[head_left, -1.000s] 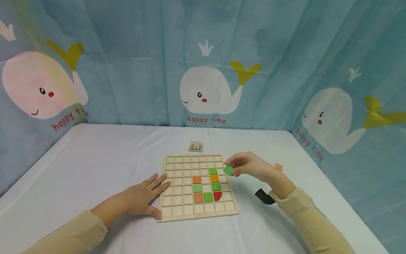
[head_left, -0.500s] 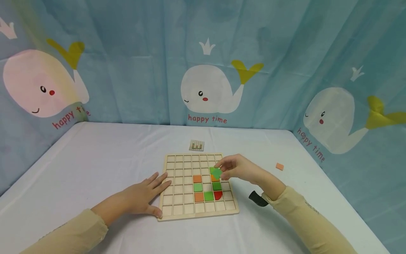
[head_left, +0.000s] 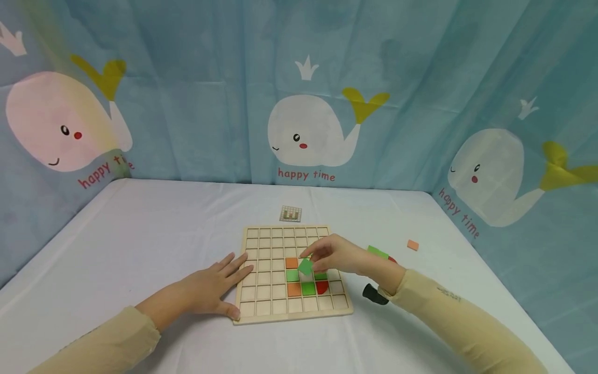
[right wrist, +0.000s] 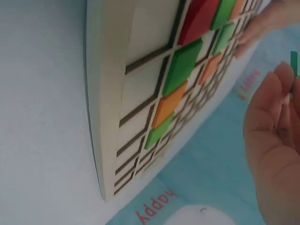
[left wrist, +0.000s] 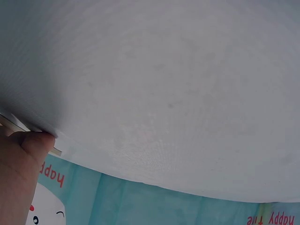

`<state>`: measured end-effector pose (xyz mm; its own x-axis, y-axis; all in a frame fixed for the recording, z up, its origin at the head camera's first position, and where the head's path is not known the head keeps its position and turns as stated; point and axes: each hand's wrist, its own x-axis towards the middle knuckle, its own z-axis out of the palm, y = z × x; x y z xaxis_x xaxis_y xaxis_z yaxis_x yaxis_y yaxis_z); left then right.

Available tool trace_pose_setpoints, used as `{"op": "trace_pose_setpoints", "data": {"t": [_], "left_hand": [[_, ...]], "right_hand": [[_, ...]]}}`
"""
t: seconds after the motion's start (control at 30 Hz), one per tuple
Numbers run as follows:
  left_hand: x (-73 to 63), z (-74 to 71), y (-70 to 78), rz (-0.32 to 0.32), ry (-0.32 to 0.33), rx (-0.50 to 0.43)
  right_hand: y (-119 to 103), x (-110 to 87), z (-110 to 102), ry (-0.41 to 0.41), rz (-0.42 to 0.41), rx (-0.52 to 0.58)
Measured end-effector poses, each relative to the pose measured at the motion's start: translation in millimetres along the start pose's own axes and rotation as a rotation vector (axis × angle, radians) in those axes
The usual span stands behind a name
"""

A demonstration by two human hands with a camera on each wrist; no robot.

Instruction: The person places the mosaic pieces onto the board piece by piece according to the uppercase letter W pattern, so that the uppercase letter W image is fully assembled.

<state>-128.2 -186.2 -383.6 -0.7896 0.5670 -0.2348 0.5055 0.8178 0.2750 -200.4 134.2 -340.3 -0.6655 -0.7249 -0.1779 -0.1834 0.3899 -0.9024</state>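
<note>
A wooden grid board lies on the white table, with green, orange and red tiles in several of its squares. My right hand pinches a green square tile between thumb and fingers, above the board near its middle. In the right wrist view that hand is at the right, and only a sliver of its green tile shows. My left hand rests with spread fingers on the board's left edge, its thumb at the near corner. An orange tile sits in the board, just left of the held tile.
A small card with a grid pattern lies behind the board. To the right are an orange tile and, partly behind my right wrist, green and red pieces. A black object shows beside my right sleeve.
My right hand has moved left with the green tile, from the board's right edge to above its middle. Green and red pieces have come into view behind the wrist. My left hand stays put.
</note>
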Motion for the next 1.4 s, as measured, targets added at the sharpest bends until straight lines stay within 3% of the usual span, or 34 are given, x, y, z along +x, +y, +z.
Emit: {"op": "trace_pose_setpoints", "data": {"t": [0.43,0.73,1.0,1.4], "left_hand": [[0.5,1.1,-1.1,0.006,0.013,0.006],[1.3,1.0,-2.0,0.003,0.014,0.011],[0.7,0.9,-1.4,-0.008,0.0,-0.001],[0.6,0.8,0.1,-0.001,0.004,0.01]], "right_hand": [[0.1,16.5,17.7,-0.097,-0.061,-0.055],[-2.0,32.5,26.6,-0.159,-0.085,-0.246],[-6.6,42.8,39.7,-0.175,-0.048,-0.326],[-8.4,46.3,46.8,-0.222,-0.038,-0.345]]}}
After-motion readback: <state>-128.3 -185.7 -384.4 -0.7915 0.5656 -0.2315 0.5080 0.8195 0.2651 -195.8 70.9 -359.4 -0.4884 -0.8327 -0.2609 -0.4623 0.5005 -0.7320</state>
